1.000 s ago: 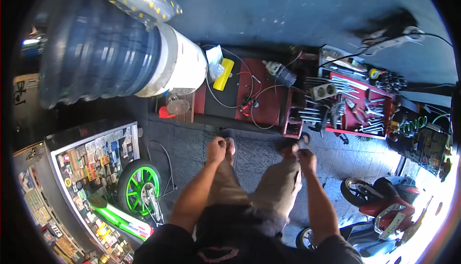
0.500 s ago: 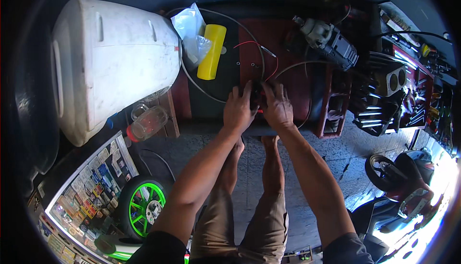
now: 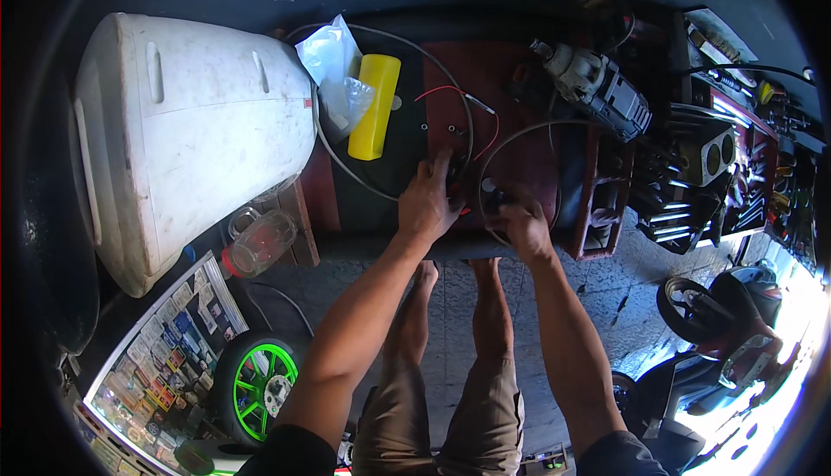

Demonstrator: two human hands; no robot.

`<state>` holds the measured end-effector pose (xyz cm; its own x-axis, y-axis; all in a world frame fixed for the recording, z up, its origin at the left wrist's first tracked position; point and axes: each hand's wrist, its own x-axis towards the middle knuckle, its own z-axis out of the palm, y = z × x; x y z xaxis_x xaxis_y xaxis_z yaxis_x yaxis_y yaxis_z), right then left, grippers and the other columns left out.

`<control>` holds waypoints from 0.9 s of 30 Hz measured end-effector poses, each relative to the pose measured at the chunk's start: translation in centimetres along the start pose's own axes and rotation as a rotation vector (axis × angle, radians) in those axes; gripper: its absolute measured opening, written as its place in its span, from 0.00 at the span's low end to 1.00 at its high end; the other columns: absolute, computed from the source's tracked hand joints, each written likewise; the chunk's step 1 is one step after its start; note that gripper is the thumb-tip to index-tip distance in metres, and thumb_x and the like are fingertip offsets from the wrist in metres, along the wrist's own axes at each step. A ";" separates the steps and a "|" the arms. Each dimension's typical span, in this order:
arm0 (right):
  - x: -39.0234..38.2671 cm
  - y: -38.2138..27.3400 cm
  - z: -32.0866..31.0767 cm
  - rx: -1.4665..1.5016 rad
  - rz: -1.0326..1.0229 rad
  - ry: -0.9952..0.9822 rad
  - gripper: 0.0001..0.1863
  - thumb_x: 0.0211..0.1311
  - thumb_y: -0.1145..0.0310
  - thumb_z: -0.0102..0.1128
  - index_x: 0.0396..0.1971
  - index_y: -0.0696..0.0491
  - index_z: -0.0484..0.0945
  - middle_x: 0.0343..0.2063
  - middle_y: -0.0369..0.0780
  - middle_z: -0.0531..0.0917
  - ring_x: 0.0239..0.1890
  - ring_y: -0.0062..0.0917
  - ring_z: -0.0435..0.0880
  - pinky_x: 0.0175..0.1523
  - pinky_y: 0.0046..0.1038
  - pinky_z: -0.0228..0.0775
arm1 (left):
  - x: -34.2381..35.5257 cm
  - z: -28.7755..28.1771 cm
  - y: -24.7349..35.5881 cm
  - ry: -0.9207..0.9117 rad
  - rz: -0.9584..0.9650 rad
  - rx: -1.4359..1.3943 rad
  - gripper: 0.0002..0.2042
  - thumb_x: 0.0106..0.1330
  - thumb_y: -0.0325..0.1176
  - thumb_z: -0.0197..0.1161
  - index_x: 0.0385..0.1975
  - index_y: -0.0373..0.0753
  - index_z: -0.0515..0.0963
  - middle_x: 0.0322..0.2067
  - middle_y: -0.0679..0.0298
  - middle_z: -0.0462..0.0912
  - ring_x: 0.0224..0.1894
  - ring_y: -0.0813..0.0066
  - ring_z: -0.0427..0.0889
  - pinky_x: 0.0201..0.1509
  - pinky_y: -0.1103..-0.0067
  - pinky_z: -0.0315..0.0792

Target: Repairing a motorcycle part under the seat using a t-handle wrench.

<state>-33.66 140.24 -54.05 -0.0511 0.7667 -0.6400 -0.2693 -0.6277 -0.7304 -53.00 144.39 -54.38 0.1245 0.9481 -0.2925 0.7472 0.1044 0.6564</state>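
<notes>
My left hand [image 3: 427, 202] is closed round a small dark part with red bits [image 3: 455, 189], mostly hidden by the fingers, over the bench's red panel. To its right my right hand [image 3: 526, 225], slightly smeared by motion, has its fingers drawn together at a dark piece [image 3: 496, 202] that I cannot make out. A pale round spot [image 3: 488, 184] shows just above that piece. Around it curves a thin grey cable [image 3: 511, 132]. Beyond the hands lies a thin red wire [image 3: 496, 125] with a pale sleeve, near two small nuts [image 3: 451, 128].
A yellow roll [image 3: 374, 106] and a clear plastic bag [image 3: 333, 56] lie beside a big white container [image 3: 199, 130] at left. A clear jar [image 3: 262, 241] stands below it. Right are a power tool [image 3: 597, 86], a red divided tray [image 3: 603, 208] and tools [image 3: 675, 182].
My hands have come apart. The right one has moved right and toward me with the dark piece at its fingers, and the grey cable loop has shifted; the left stays nearly in place.
</notes>
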 end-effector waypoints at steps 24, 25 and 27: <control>-0.3 1.2 2.1 -0.766 -0.107 0.051 0.19 0.55 0.60 0.66 0.42 0.57 0.78 0.30 0.46 0.85 0.34 0.37 0.86 0.42 0.35 0.77 | 0.3 0.2 -3.0 0.014 -0.492 -1.412 0.10 0.64 0.31 0.54 0.43 0.39 0.75 0.30 0.59 0.80 0.28 0.68 0.80 0.27 0.77 0.74; -0.6 0.2 2.3 -0.758 -0.105 0.042 0.19 0.55 0.60 0.66 0.42 0.57 0.78 0.30 0.46 0.85 0.34 0.37 0.86 0.42 0.35 0.77 | -0.1 -0.4 -2.9 0.022 -0.496 -1.404 0.10 0.64 0.31 0.54 0.43 0.39 0.75 0.30 0.59 0.80 0.28 0.68 0.80 0.27 0.77 0.74; -1.4 -2.2 2.7 -0.641 -0.072 0.093 0.17 0.56 0.62 0.65 0.40 0.60 0.78 0.29 0.44 0.84 0.32 0.29 0.84 0.41 0.32 0.75 | -0.8 -1.1 -2.5 -0.062 -0.557 -1.824 0.12 0.64 0.39 0.54 0.42 0.41 0.76 0.32 0.60 0.81 0.31 0.67 0.79 0.32 0.73 0.75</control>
<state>-35.59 140.90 -50.90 0.0368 0.8130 -0.5810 0.3601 -0.5532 -0.7512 -55.64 143.70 -55.03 0.1977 0.6941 -0.6922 -0.7874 0.5330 0.3096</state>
